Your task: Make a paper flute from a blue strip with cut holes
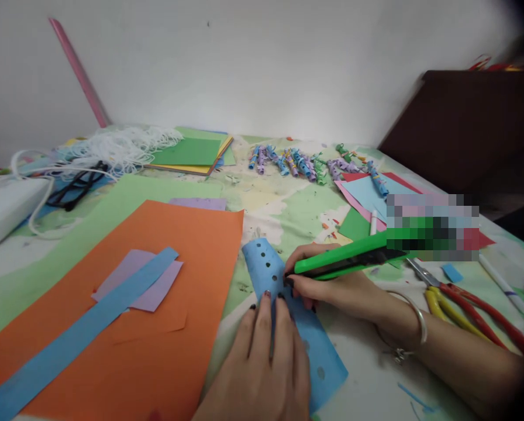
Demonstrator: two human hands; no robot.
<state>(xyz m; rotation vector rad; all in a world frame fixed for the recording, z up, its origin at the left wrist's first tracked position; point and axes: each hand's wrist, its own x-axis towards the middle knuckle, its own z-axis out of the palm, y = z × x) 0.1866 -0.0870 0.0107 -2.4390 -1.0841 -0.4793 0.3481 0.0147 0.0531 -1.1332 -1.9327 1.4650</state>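
Observation:
A curling strip of blue paper (332, 374) with a row of dark dots or holes lies on the cloth in front of me. My left hand (266, 362) presses flat on it, fingers stretched out. My right hand (327, 286) is closed round a green utility knife (350, 252), whose slanted body points toward the blue paper. Fingers hide the tool's tip, and pixelation blurs its far end. To the left, an orange sheet (165, 374) carries a purple piece of paper (154, 286) crossed by a long blue strip (82, 327).
Scissors (464, 307) with red and yellow handles lie beside my right forearm. Several small rolled paper pieces (303, 164) sit toward the wall. White string (126, 146), stacked coloured paper (192, 152) and black glasses (80, 184) are at the back left. A white marker (505, 286) lies far right.

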